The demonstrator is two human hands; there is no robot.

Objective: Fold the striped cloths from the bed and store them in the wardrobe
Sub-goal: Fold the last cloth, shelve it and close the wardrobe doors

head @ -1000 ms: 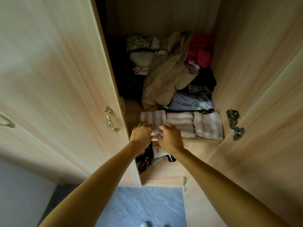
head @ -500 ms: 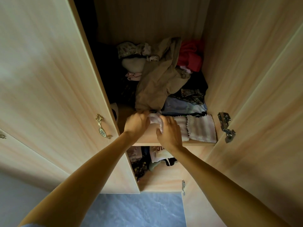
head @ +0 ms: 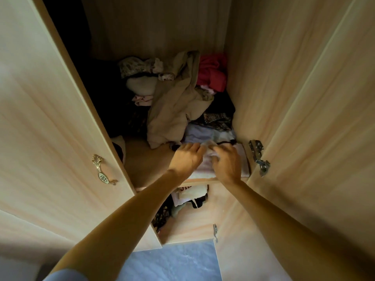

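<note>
Nearest, below both wrists, lies a blue floor (head: 172, 260). Just under the grips a lower compartment holds a loose jumble of clothes (head: 192, 196).

Above that runs the front edge of the shelf (head: 200, 181), and both grips are on it. The left grip (head: 186, 159) lies palm down with its fingers fairly straight, resting on the left side of the striped cloths (head: 203, 166). The right grip (head: 226, 161) is just beside it with its fingers curled down into the top layer, seemingly pinching a fold. The cloths sit between and under the two grips as a pale folded pile at the shelf's front right. Their stripes hardly show in this dim light.

Right of the right grip is a metal hinge (head: 259, 157). Well to the left of the left grip, a brass handle (head: 102, 172) sits on the open door. Beyond the fingertips a beige garment (head: 174, 112) sprawls over other clothing, with something red (head: 213, 74) farther back against the wardrobe (head: 263, 78) wall.

As I judge it, the folding of these cloths is done and they are already in the wardrobe. What remains is squaring the pile and letting go. The bed is out of view, so I cannot tell whether more cloths wait there.
</note>
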